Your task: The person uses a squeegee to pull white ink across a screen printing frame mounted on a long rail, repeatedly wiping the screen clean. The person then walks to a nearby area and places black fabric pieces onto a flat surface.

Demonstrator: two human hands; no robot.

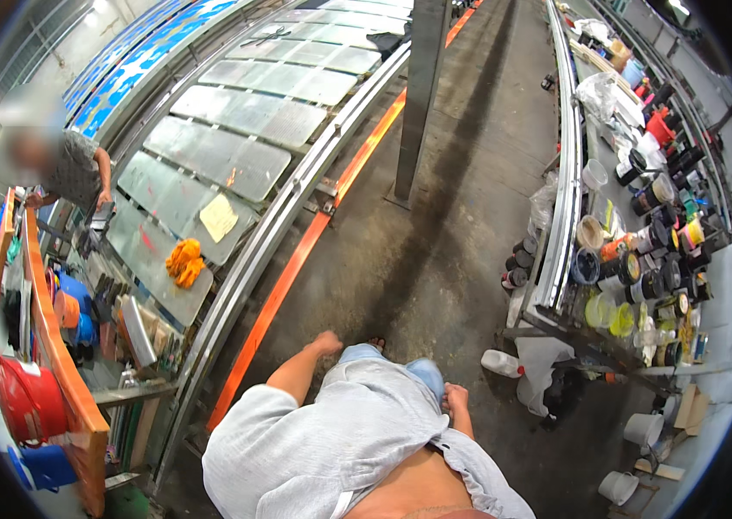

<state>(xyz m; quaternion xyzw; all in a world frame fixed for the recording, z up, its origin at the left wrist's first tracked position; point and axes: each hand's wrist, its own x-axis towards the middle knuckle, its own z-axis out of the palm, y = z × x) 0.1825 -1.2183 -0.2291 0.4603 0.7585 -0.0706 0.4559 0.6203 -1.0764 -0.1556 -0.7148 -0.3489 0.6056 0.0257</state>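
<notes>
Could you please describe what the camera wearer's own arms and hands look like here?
The left hand and right hand are bare, with no gloves visible. The visible forearms are uncovered, and no watch or bracelet can be made out. The loose, light grey left sleeve ends around the elbow.

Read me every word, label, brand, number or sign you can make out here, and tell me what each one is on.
No text is clear enough to quote.
Ink or paint tubs on the right-hand rack: coloured labels, too small and blurred to read.
Red bucket at left: pale marking near the rim, not legible.
Pale-yellow sheet on the long table: no readable writing.
</notes>
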